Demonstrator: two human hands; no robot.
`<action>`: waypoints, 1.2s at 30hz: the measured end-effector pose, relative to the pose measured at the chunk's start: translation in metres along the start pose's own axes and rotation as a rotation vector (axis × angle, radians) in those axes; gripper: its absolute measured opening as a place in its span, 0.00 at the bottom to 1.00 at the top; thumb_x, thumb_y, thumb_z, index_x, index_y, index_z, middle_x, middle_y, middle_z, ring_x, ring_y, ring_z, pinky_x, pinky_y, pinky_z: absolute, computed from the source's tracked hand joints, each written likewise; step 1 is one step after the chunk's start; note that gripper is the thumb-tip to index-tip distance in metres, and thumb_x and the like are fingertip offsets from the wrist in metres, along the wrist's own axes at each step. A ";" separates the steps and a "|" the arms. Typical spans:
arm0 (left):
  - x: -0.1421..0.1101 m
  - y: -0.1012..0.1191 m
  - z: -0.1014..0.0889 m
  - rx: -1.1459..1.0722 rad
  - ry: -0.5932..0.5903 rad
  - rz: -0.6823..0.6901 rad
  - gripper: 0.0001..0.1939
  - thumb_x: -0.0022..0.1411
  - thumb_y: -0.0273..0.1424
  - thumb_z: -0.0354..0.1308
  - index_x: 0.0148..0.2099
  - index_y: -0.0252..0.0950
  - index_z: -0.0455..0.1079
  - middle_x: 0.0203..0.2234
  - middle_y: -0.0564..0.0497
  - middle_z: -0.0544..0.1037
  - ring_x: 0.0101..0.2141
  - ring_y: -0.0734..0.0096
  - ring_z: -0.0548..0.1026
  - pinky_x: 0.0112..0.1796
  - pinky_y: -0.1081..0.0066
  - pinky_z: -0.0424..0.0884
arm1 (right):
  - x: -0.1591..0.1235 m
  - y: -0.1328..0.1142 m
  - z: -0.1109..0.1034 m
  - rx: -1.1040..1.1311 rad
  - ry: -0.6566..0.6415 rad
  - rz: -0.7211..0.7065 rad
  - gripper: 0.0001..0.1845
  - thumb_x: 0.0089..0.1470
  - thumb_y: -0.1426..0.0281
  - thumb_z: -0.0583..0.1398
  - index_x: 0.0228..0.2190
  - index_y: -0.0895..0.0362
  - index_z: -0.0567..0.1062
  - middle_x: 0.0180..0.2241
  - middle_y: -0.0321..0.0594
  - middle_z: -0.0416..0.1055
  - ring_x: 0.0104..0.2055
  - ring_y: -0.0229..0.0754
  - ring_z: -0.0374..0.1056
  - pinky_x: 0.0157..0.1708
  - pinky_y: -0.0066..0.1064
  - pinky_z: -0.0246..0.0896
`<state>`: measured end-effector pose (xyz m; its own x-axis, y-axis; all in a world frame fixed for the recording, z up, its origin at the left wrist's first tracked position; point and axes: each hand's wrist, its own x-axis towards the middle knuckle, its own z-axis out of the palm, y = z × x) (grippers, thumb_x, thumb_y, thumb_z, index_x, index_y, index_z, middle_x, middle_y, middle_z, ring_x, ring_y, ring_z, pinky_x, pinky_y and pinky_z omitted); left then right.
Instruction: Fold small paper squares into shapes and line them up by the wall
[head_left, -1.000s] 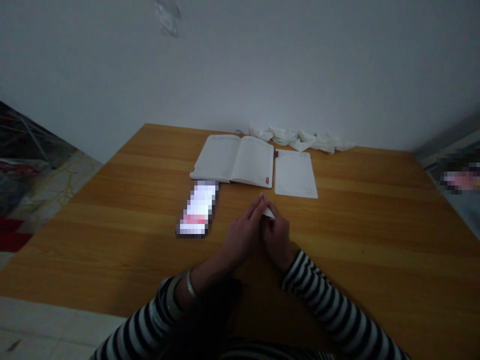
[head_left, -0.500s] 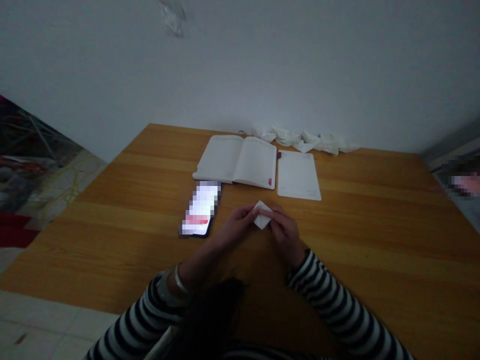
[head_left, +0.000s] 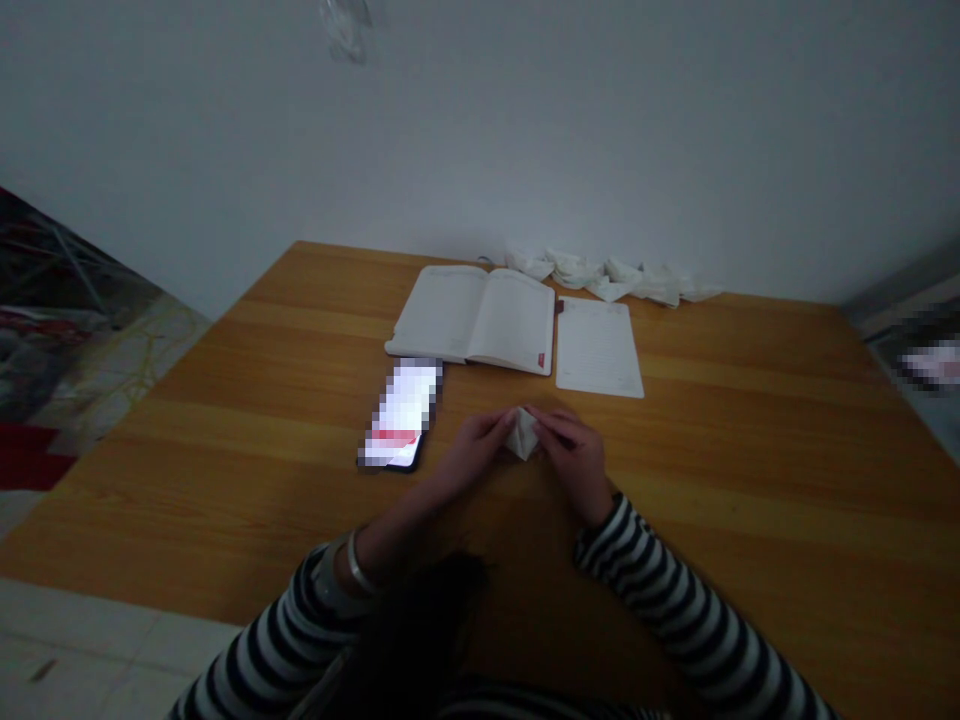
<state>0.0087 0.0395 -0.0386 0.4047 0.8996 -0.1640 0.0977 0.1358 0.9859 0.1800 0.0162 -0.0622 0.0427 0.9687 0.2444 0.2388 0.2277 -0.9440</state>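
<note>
A small folded piece of white paper (head_left: 522,436) is pinched between both my hands just above the wooden table (head_left: 225,420). My left hand (head_left: 469,462) grips its left side with closed fingers. On its right side my right hand (head_left: 577,460) holds it, fingers curled over the top edge. Both sleeves are black-and-white striped, and a bracelet sits on my left wrist.
A lit phone (head_left: 401,415) lies left of my hands. Behind them are an open notebook (head_left: 476,320) and a loose white sheet (head_left: 598,347). Several folded white paper shapes (head_left: 611,278) line the wall. The table's left edge drops to the floor.
My hands came apart from a pressed-together pose and the folded paper came into view between them. It now sits slightly lower, more covered by my right fingers.
</note>
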 end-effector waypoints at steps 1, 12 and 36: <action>0.001 -0.001 -0.001 0.002 -0.008 -0.005 0.28 0.66 0.51 0.52 0.42 0.30 0.78 0.31 0.47 0.80 0.32 0.65 0.75 0.36 0.68 0.72 | 0.000 0.001 0.001 -0.002 0.000 -0.005 0.12 0.60 0.66 0.62 0.43 0.51 0.84 0.34 0.42 0.80 0.33 0.43 0.74 0.34 0.37 0.74; -0.004 0.003 0.000 0.333 0.085 0.129 0.14 0.67 0.35 0.54 0.40 0.37 0.80 0.36 0.48 0.84 0.38 0.60 0.80 0.43 0.65 0.72 | -0.006 -0.001 0.009 0.108 0.062 0.088 0.07 0.52 0.64 0.67 0.29 0.55 0.83 0.25 0.39 0.78 0.25 0.40 0.72 0.25 0.31 0.70; -0.010 0.017 -0.006 0.087 -0.019 0.193 0.25 0.74 0.38 0.46 0.68 0.37 0.52 0.24 0.57 0.69 0.23 0.73 0.66 0.27 0.75 0.65 | -0.005 -0.014 0.007 0.123 -0.226 0.232 0.33 0.55 0.39 0.54 0.19 0.55 0.68 0.16 0.32 0.61 0.19 0.35 0.57 0.21 0.28 0.53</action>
<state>0.0008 0.0349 -0.0198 0.4408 0.8972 0.0264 0.0941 -0.0754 0.9927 0.1695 0.0089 -0.0515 -0.1370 0.9903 -0.0225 0.1282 -0.0048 -0.9917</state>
